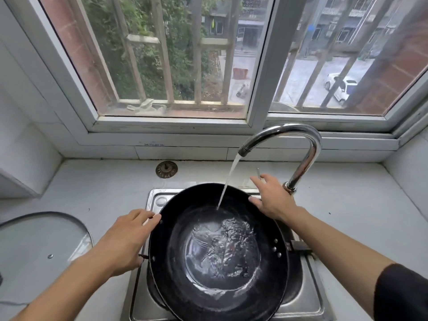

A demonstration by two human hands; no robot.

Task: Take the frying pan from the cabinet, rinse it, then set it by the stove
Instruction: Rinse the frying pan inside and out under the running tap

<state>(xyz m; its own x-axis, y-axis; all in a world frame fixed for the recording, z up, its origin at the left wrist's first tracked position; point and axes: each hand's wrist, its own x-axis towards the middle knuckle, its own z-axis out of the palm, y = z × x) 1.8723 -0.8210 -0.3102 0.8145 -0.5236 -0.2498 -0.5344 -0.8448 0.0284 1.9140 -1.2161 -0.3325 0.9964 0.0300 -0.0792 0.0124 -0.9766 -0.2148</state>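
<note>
Sitting in the sink (308,295) at lower center, the frying pan (217,249) catches tap (291,144) water. Left hand (125,239) seems to hold its rim, fingers curled; right hand (271,198) rests there, fingers spread wide.

A wide window (176,59) with a white frame and vertical outer bars fills the wall above a pale countertop (347,205), letting in soft daylight. Through it show green trees, grey buildings and a white car (341,88) parked on a paved yard. White tiles (20,140) line the left wall.
</note>
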